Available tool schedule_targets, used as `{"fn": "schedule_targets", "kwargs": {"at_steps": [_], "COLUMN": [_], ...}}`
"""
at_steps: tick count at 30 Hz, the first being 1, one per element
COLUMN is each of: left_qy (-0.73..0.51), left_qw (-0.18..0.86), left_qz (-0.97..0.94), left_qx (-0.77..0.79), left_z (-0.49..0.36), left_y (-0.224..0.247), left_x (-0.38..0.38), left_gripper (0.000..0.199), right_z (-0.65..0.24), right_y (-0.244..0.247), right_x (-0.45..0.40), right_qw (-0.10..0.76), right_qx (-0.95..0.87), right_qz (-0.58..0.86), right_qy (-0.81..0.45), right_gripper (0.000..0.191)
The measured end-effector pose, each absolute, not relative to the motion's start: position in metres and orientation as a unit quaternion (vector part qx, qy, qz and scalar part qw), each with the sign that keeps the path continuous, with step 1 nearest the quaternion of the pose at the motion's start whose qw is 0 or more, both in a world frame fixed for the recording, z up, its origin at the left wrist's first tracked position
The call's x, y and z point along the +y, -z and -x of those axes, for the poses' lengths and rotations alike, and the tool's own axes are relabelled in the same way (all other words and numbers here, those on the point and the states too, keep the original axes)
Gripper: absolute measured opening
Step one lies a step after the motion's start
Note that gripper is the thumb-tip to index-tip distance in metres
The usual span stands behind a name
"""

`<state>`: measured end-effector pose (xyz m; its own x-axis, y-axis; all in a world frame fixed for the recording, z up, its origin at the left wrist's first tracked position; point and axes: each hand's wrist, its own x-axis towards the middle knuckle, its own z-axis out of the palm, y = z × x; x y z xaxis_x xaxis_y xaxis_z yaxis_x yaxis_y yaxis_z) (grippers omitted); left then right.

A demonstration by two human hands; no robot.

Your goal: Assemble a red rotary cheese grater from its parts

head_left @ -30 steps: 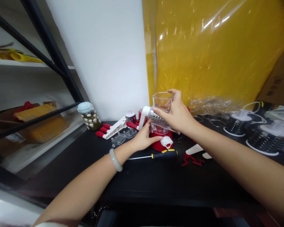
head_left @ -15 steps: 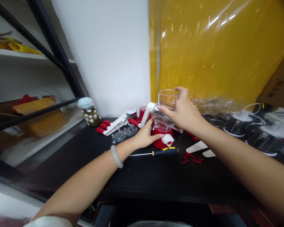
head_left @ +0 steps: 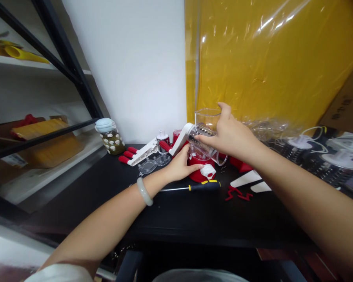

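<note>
A rotary grater stands between my hands, its clear plastic body [head_left: 208,116] above a red base [head_left: 202,159]. Inside the body sits a perforated metal drum [head_left: 204,132], and a white crank [head_left: 181,138] with a red handle points left and down. My right hand [head_left: 228,131] grips the clear body from the right, thumb across its front. Around the left side of the red base, my left hand [head_left: 181,168] is closed, thumb near the white knob [head_left: 208,171]. Some of its fingers are hidden behind the base. Just in front lies a screwdriver [head_left: 204,186] with a dark and yellow handle.
Left of the grater are more red-handled cranks [head_left: 142,152] and clear round parts [head_left: 154,162]. To the right lie white blades [head_left: 246,179], red clips [head_left: 238,193] and grater drums [head_left: 338,166]. A lidded jar [head_left: 110,137] stands at the back left, beside a shelf [head_left: 61,160].
The clear body has tilted slightly under my right hand, showing more of its lower right opening. My left hand stays on the red base. The view has shifted a little.
</note>
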<state>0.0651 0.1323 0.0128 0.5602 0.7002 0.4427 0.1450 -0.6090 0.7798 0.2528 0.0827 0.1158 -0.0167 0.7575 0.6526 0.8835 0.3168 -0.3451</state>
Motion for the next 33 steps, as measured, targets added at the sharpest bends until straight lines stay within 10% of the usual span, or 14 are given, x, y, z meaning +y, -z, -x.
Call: {"fn": "schedule_targets", "kwargs": {"at_steps": [29, 33], "left_qy": [-0.397, -0.4], "left_qw": [0.436, 0.42], "left_qz": [-0.771, -0.77], "left_qx": [0.242, 0.266], "left_z": [-0.067, -0.067], "left_y": [-0.029, -0.029], "left_x": [0.13, 0.127], "left_gripper": [0.05, 0.072], "right_z": [-0.257, -0.265], "right_y": [-0.119, -0.134], "right_x": [0.091, 0.103], "right_qw": [0.417, 0.437], "right_qx": [-0.728, -0.7], "right_qz": [0.542, 0.564], "right_qy": [0.038, 0.013], "right_gripper": [0.106, 0.108]}}
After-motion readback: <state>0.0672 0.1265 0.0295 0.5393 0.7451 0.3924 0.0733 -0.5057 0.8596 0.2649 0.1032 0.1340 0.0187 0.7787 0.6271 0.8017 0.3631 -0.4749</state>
